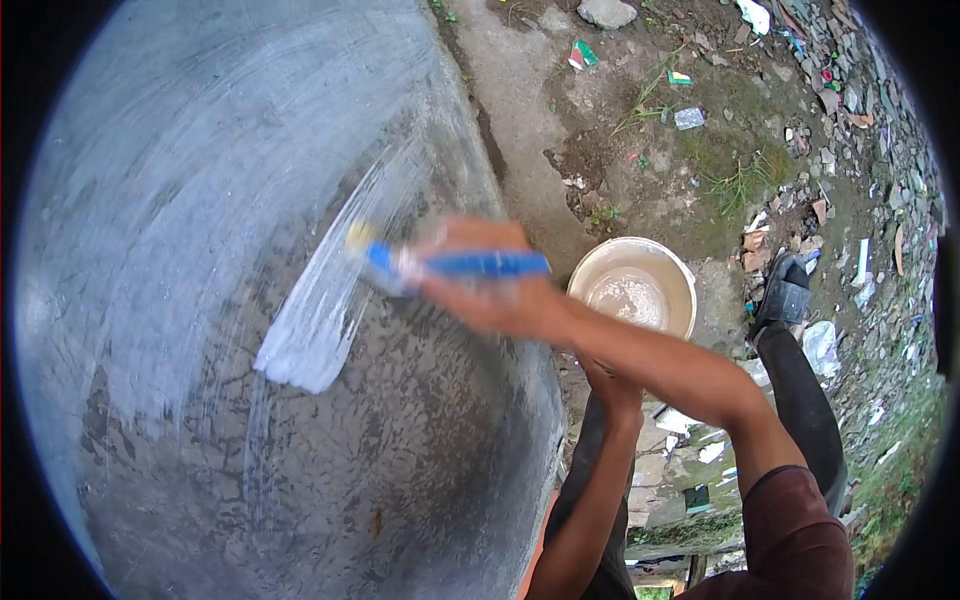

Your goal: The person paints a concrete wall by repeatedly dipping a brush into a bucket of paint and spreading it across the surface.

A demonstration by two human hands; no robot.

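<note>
My right hand (480,275), blurred by motion, is closed around a paintbrush (485,264) with a blue handle. Its pale bristles point left, over a grey wall (400,440). Beside the bristles, a thick streak of wet white paint (310,345) runs diagonally, with thinner strokes above it. A pale bucket (690,290) with whitish liquid inside stands to the right of the wall's edge. My left hand (608,385) is at the near side of the bucket, beneath my right forearm, and its fingers are hidden.
The ground beyond the wall holds stones, rubble, plastic scraps and tufts of grass. A large stone (606,12) lies at the top. My leg and dark shoe (785,290) are on the right, beside broken brick pieces (755,250).
</note>
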